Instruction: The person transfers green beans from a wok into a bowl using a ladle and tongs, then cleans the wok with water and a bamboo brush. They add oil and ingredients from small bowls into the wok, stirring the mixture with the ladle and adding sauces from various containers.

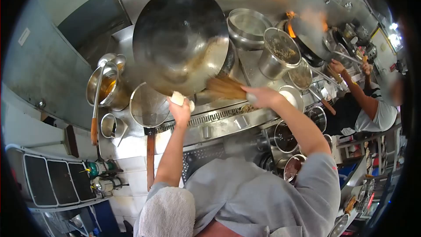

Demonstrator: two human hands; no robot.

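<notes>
A large dark wok [180, 35] is tipped up on the stove, its inside facing me and its far loop handle raised. My left hand [180, 113] is closed around a folded white cloth [177, 98] at the wok's near rim; the cloth hides the grip point. My right hand [263, 97] holds a bamboo wok brush [226, 87] by its end. The brush's bristles are blurred by motion beside the wok's lower right edge. A wire strainer [149, 105] with a wooden handle lies just left of my left hand.
To the left stand a pot of amber liquid [107, 88] and a long-handled ladle [97, 96]. A steel pot [250, 28] and a strainer over a container [280, 50] are at right. Flames [291, 30] rise around a farther wok, where a co-worker [364, 105] works.
</notes>
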